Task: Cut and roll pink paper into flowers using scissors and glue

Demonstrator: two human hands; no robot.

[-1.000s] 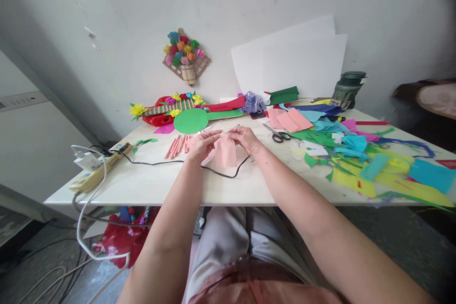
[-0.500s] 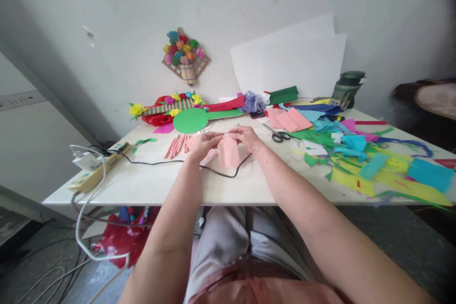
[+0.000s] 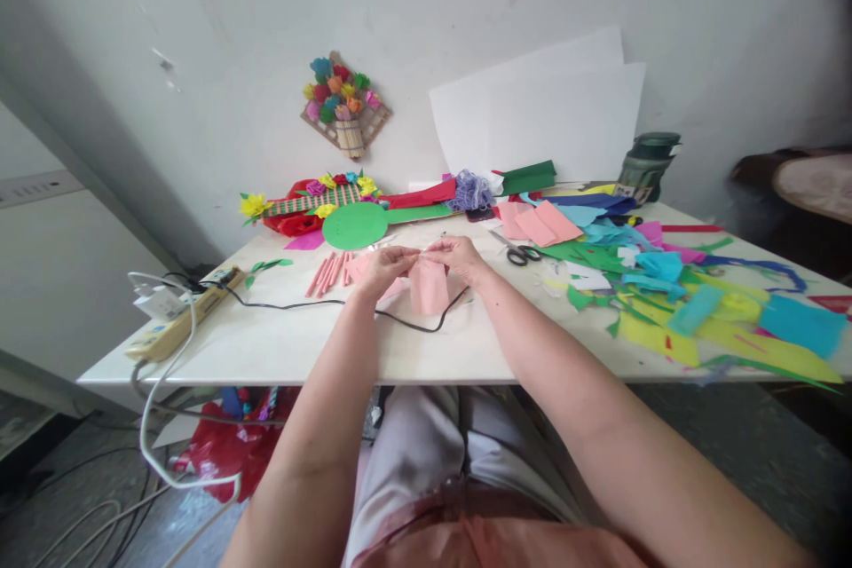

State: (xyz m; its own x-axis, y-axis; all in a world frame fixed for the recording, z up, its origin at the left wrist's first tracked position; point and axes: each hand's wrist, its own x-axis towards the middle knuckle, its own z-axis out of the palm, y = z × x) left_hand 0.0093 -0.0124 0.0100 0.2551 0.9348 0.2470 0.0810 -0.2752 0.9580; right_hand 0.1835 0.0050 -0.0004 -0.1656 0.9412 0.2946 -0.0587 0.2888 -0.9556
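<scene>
Both my hands meet over the middle of the white table (image 3: 280, 346). My left hand (image 3: 381, 270) and my right hand (image 3: 459, 259) each pinch the top edge of a small pink paper sheet (image 3: 429, 287), which hangs down between them toward me. Fingers of both hands are closed on that edge. Just left of my left hand lie several rolled pink paper sticks (image 3: 326, 272) and more pink paper. A black cable (image 3: 312, 304) runs under the sheet. Black-handled scissors (image 3: 516, 252) lie right of my right hand.
Coloured paper scraps (image 3: 672, 293) cover the table's right side. A green paper disc (image 3: 349, 226), red and yellow paper flowers (image 3: 293, 206) and white sheets (image 3: 546, 120) stand at the back. A power strip (image 3: 179, 319) sits at the left edge; a green jar (image 3: 649, 164) stands at the back right.
My hands have shifted a little farther from me while working the top edge of the pink sheet, which now hangs slightly more to the right.
</scene>
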